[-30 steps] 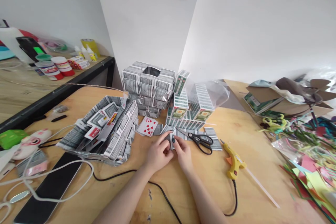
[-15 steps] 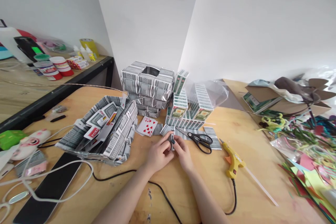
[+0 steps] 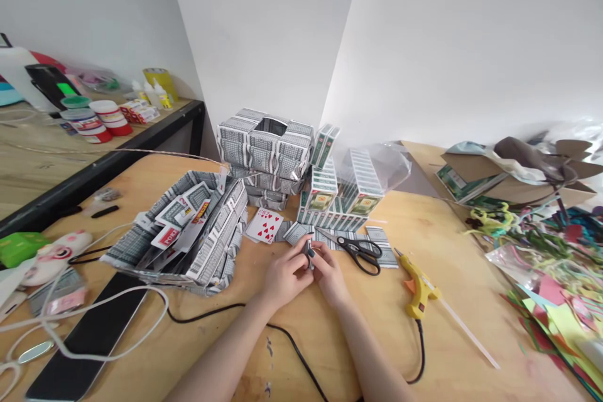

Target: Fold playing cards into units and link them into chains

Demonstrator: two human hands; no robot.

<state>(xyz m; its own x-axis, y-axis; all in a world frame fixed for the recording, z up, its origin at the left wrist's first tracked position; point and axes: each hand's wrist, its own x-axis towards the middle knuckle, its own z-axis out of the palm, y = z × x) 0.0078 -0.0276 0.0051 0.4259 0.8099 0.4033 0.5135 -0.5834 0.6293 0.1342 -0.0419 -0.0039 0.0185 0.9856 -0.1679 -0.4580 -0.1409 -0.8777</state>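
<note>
My left hand (image 3: 288,272) and my right hand (image 3: 328,274) meet over the middle of the table, fingers closed on a small folded playing card (image 3: 309,254). Most of that card is hidden by the fingers. Just beyond them lie several patterned cards (image 3: 298,232) face down and a small pile with a seven of hearts (image 3: 265,225) on top. Black-handled scissors (image 3: 362,252) rest on cards to the right of my right hand. Farther right is a yellow glue gun (image 3: 418,292) with a clear glue stick in it.
A basket made of folded cards (image 3: 214,245) holds loose cards at left. Behind stand a card-built box (image 3: 266,144) and stacked card packs (image 3: 330,213). A black cable (image 3: 296,352) crosses the table under my forearms. Craft scraps (image 3: 556,308) and a cardboard box (image 3: 475,176) are at right.
The fingers have shifted slightly around the folded card, which is tilted a little more now. Both hands stay in nearly the same place, and the other things have not moved.
</note>
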